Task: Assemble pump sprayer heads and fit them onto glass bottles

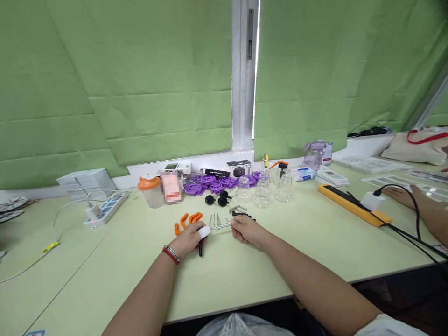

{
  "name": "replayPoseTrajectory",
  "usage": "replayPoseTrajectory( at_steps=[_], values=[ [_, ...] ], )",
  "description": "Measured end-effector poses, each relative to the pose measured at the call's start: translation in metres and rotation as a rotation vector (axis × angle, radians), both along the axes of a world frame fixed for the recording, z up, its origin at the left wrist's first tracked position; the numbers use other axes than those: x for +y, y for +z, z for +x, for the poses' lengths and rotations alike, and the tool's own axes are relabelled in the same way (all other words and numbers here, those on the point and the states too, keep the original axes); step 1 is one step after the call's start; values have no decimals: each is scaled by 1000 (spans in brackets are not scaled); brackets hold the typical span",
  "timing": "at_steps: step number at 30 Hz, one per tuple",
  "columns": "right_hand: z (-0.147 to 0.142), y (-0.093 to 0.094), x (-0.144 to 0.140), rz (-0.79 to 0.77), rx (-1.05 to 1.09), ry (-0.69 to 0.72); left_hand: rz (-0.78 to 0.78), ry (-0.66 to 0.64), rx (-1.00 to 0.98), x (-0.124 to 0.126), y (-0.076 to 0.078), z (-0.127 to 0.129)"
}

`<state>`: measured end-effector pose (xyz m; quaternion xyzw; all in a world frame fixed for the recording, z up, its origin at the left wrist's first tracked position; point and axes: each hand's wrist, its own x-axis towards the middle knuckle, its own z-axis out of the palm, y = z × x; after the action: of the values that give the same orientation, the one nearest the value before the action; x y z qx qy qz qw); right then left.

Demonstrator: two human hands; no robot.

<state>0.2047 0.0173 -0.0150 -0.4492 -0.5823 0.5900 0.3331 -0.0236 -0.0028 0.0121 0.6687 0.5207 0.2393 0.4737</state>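
Observation:
My left hand (192,237), its thumb wrapped in white, is closed around a thin metal rod (220,227) and a black tube-like part (200,248) that points down below the fingers. At the rod's other end, the fingertips of my right hand (246,230) are pinched together on it. Several loose screws (214,220) lie just beyond the rod. Springs (241,208) and black parts (239,214) are beyond my right hand. Orange curved pieces (192,218) rest by my left hand. Farther back are black round parts (223,200) and glass jars (261,196).
Purple plastic parts (210,183) are heaped near the wall, beside an orange-lidded cup (150,191). A power strip (107,211) stands left, a yellow one (353,205) right. Another person's hand (401,196) rests at the far right. The table's front edge (266,302) is close to me.

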Motion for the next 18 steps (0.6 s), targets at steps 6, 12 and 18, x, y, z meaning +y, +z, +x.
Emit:
replayPoseTrajectory(
  at_steps=[6, 12, 18],
  values=[
    [-1, -1, 1, -9, 1, -11, -4, 1, -8, 0, 0, 0],
    [1, 2, 0, -42, 8, -15, 2, -3, -11, 0, -1, -1],
    [2, 2, 0, -37, 28, 1, 3, -4, -8, 0, -1, 0]
  ],
)
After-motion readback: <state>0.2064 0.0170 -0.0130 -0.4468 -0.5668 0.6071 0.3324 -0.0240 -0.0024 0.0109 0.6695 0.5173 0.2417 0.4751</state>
